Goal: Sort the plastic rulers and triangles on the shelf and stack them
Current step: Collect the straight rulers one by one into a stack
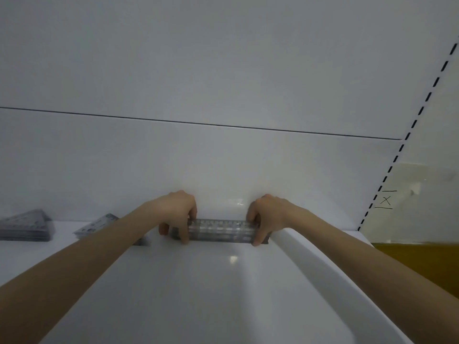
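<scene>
I am seeing both hands clamping the ends of the stack of clear plastic rulers (221, 230). The left hand (180, 212) is curling its fingers over the left end, and the right hand (267, 216) is pinching the right end. The stack is lying flat on the glossy white shelf (223, 281), close to the white back wall (223, 170). I am judging the rulers light, stiff and slick, apt to slide over one another, so squeezing both ends with edges flush is looking safest. Left of the ruler stack, the nearer grey pile of plastic triangles (99, 225) is sitting partly behind the left forearm (87, 264), and the farther grey pile of plastic triangles (27, 227) is lying beyond it.
</scene>
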### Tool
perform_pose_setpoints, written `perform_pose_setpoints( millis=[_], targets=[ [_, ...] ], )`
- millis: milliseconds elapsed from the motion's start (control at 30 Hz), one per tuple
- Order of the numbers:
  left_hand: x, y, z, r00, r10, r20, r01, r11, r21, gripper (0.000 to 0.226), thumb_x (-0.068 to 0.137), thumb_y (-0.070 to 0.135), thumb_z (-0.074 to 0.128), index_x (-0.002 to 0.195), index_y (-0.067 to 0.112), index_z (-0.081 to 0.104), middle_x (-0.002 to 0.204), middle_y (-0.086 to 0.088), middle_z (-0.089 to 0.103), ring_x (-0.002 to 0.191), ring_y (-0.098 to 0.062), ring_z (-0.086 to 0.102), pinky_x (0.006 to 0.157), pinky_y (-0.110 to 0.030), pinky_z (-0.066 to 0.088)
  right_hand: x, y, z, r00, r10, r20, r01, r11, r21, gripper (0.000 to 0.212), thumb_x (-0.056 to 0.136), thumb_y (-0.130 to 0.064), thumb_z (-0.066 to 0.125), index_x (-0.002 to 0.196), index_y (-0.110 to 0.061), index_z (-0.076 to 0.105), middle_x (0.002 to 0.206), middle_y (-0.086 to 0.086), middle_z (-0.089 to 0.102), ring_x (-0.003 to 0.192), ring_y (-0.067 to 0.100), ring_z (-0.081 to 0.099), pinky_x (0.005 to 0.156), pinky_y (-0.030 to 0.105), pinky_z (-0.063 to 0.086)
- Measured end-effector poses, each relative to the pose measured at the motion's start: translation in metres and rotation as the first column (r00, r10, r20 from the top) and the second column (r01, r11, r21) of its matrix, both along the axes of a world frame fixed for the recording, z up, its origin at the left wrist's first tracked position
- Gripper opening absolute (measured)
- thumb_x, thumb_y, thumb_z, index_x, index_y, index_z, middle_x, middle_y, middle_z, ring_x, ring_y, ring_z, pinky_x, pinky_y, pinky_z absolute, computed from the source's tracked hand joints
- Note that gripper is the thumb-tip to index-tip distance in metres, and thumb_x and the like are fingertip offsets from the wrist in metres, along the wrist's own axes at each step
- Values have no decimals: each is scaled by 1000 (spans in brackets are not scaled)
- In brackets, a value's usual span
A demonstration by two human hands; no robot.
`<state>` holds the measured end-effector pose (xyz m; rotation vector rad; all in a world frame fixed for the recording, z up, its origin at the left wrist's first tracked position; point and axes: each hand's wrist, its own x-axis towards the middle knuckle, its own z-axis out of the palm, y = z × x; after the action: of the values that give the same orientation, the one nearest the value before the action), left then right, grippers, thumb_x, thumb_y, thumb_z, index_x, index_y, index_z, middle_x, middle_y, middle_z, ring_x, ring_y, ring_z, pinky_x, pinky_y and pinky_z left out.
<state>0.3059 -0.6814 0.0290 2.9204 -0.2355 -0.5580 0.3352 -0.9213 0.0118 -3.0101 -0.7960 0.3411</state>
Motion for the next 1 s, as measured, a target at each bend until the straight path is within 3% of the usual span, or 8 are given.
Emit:
perform_pose_setpoints(
  millis=[100,233,333,433,567,700,900,1000],
  targets=[
    [0,-1,0,1000,-14,0,14,1000,-11,35,57,11,90,69,7,57,68,-7,54,64,-38,68,52,-40,58,0,7,1,1000,10,2,-10,1000,-22,29,55,-36,85,63,-22,61,72,-1,66,77,18,63,55,23,42],
    [3,-2,-2,999,-32,-4,32,999,-11,34,57,10,90,79,-3,66,65,-8,55,65,-36,68,55,-41,59,3,9,0,1000,15,17,-14,999,-44,29,54,-34,85,57,-24,58,73,1,67,74,17,61,54,24,41],
    [3,-1,-1,998,-52,-20,52,999,-2,35,55,11,91,77,-3,68,64,-11,56,66,-37,69,55,-42,59,5,11,-1,999,32,22,-31,998,-57,36,53,-34,86,49,-26,51,61,-1,59,61,15,54,54,25,41],
    [4,-3,2,998,-54,-33,54,998,20,33,56,10,90,71,-1,64,61,-7,55,66,-38,69,56,-43,59,6,12,0,999,36,12,-35,997,-69,37,53,-34,86,48,-26,50,60,-1,58,62,17,55,57,28,45],
    [-1,-10,6,997,-73,-18,75,985,155,42,56,26,90,66,8,54,62,-5,53,57,-28,59,50,-32,52,0,18,8,999,36,-25,-39,992,-123,37,56,-41,86,64,-22,56,73,-2,59,76,18,57,58,27,42],
    [-5,-24,2,987,-144,71,117,947,298,51,54,53,84,77,16,59,68,3,52,71,-20,54,58,-25,38,-5,33,10,998,59,-25,-61,994,-92,44,57,-48,86,80,-17,65,79,-1,64,84,20,60,64,29,48],
    [10,-32,-3,978,-197,75,176,960,218,41,55,43,86,79,18,63,81,0,60,79,-20,60,65,-28,47,-6,44,13,997,82,5,-82,996,18,49,62,-39,86,102,-14,72,96,2,69,89,20,59,75,30,52],
    [14,-34,-4,972,-221,82,197,952,233,43,55,39,86,57,15,50,58,3,51,58,-15,50,50,-25,34,-7,44,15,996,88,18,-89,996,28,44,63,-36,86,97,-12,73,74,-5,60,80,18,54,60,25,43]
  ],
)
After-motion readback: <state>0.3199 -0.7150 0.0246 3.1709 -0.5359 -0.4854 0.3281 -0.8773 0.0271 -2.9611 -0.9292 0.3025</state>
